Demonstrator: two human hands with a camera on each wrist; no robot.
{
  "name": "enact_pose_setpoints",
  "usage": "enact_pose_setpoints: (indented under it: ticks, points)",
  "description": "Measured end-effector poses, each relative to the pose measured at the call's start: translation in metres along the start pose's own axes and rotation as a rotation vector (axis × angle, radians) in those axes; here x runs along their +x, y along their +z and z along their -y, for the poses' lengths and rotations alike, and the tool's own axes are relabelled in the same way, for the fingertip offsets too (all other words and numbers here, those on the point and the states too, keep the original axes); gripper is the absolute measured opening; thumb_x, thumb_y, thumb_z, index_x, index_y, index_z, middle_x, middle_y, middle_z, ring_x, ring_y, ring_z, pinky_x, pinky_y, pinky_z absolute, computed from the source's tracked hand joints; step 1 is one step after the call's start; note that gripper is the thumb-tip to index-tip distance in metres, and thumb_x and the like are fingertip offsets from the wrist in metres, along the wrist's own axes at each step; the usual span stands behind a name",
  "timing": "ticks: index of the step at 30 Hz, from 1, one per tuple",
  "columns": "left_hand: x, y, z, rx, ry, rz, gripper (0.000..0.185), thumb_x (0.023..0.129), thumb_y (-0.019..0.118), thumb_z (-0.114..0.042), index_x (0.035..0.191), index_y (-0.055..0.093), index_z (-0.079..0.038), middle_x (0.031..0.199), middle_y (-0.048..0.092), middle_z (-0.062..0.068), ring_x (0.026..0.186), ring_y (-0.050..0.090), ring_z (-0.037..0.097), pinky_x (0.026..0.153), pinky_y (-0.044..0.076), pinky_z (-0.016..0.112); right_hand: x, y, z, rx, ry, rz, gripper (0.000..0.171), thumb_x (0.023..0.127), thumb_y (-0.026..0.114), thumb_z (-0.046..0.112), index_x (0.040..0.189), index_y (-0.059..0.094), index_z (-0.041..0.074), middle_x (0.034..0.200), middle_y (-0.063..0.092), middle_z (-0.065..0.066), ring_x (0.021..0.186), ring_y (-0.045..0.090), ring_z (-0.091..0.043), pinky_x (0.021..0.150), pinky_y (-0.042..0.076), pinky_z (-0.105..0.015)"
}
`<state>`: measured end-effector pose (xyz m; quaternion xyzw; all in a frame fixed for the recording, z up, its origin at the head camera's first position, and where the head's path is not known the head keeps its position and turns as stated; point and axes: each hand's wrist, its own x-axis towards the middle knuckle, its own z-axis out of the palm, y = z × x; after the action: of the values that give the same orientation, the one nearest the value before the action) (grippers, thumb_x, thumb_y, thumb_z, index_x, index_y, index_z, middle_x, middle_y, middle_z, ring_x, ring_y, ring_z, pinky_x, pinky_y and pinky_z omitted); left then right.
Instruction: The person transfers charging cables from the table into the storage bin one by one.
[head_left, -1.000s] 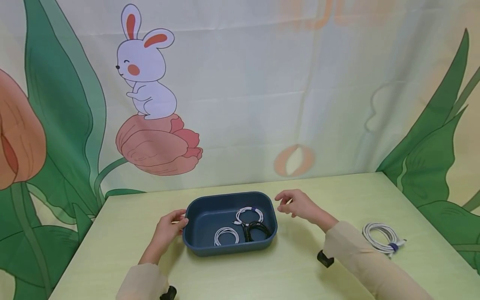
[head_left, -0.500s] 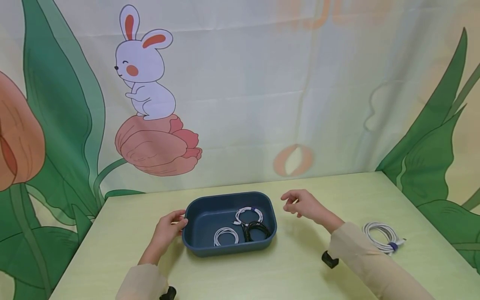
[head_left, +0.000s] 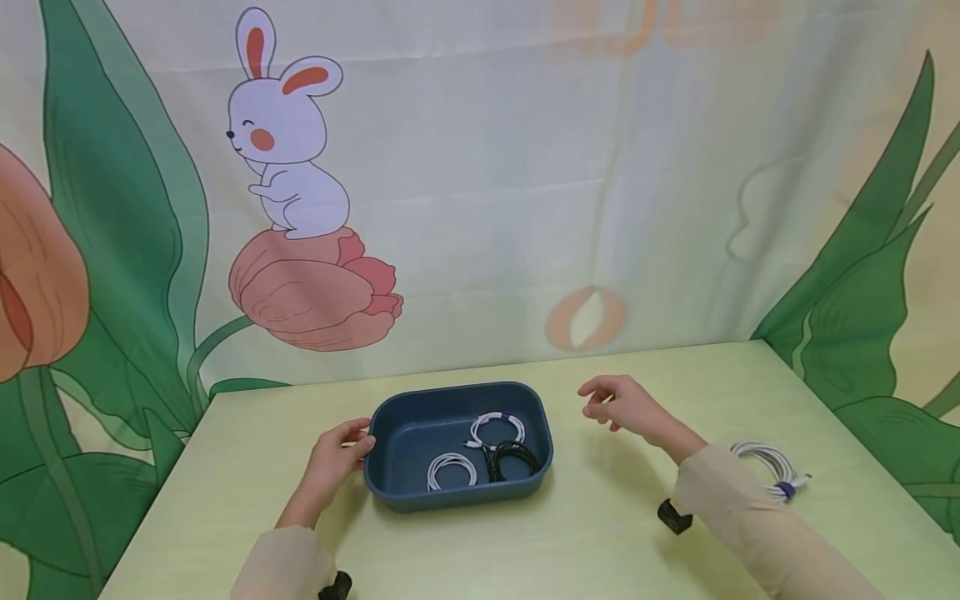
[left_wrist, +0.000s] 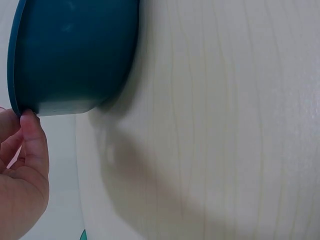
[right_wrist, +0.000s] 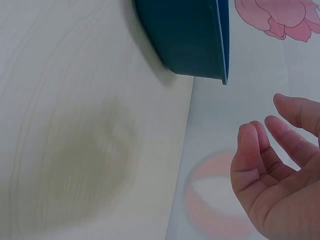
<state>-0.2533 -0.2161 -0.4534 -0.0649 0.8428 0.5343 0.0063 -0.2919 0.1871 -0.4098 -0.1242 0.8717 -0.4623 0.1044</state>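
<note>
Head view: a dark blue tray [head_left: 390,492] is set on the pale green surface [head_left: 570,550], and its left rim is touched by the curled fingers of the left hand [head_left: 335,454]. The right hand [head_left: 626,406] is held above the surface, apart from the tray's right side, fingers loosely relaxed (nothing held). Two white cable coils [head_left: 452,472] and a black one [head_left: 513,460] are seen inside the tray; another white coil [head_left: 772,468] lies well to the right.

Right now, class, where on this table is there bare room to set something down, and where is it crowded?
Bare table lies left of the left hand, and in front of the tray between the sleeves. The back strip behind the tray is free too. It is crowded inside the tray with three cables, and at the right by the white cable.
</note>
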Motion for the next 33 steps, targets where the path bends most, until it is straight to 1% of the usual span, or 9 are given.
enact_pose_setpoints:
  ticks: [3, 6, 12, 18, 25, 33]
  points:
    - [0.001, 0.000, 0.000, -0.003, 0.002, -0.001, 0.038, 0.088, 0.051, -0.007, 0.123, 0.046, 0.004, 0.104, 0.050, 0.019, 0.083, 0.056, 0.021, 0.066, 0.051, 0.024, -0.001, -0.002, -0.003, 0.001, -0.001, 0.005, 0.028, 0.082, 0.058, 0.010, 0.108, 0.055, 0.002, 0.078, 0.054, -0.008, 0.068, 0.051, -0.028, 0.054, 0.045, -0.030]
    - [0.002, 0.000, 0.001, 0.002, 0.004, 0.001, 0.038, 0.088, 0.051, -0.007, 0.124, 0.046, 0.004, 0.104, 0.050, 0.019, 0.082, 0.056, 0.021, 0.066, 0.051, 0.024, -0.002, -0.004, -0.006, 0.007, 0.003, 0.007, 0.028, 0.082, 0.058, 0.011, 0.109, 0.055, 0.002, 0.079, 0.054, -0.008, 0.069, 0.051, -0.030, 0.054, 0.045, -0.029]
    - [0.003, 0.000, 0.002, 0.007, 0.004, 0.000, 0.037, 0.088, 0.051, -0.007, 0.123, 0.046, 0.004, 0.105, 0.050, 0.019, 0.083, 0.056, 0.022, 0.067, 0.051, 0.025, -0.007, -0.013, -0.010, 0.019, 0.007, 0.009, 0.029, 0.082, 0.057, 0.011, 0.110, 0.054, 0.001, 0.082, 0.054, -0.009, 0.069, 0.051, -0.022, 0.057, 0.045, -0.030]
    - [0.003, 0.000, 0.002, 0.018, 0.001, -0.004, 0.038, 0.088, 0.051, -0.008, 0.123, 0.046, 0.004, 0.105, 0.050, 0.019, 0.079, 0.054, 0.016, 0.067, 0.051, 0.025, -0.009, -0.020, -0.015, 0.016, 0.018, 0.002, 0.031, 0.082, 0.058, 0.013, 0.110, 0.054, 0.001, 0.083, 0.055, -0.009, 0.069, 0.051, -0.021, 0.058, 0.046, -0.030]
    - [0.003, 0.001, 0.002, 0.024, -0.007, -0.006, 0.038, 0.088, 0.051, -0.008, 0.123, 0.047, 0.003, 0.105, 0.051, 0.018, 0.078, 0.053, 0.014, 0.068, 0.051, 0.026, -0.015, -0.027, -0.019, 0.041, 0.002, 0.008, 0.032, 0.083, 0.059, 0.014, 0.111, 0.054, -0.001, 0.083, 0.055, -0.009, 0.071, 0.052, -0.026, 0.058, 0.046, -0.031]
    - [0.002, 0.000, 0.002, 0.028, -0.006, -0.001, 0.037, 0.088, 0.051, -0.008, 0.123, 0.046, 0.003, 0.106, 0.051, 0.019, 0.079, 0.053, 0.014, 0.069, 0.052, 0.027, -0.021, -0.034, -0.022, 0.046, 0.023, -0.008, 0.031, 0.084, 0.057, 0.013, 0.112, 0.053, -0.001, 0.085, 0.055, -0.010, 0.074, 0.053, -0.029, 0.060, 0.046, -0.031]
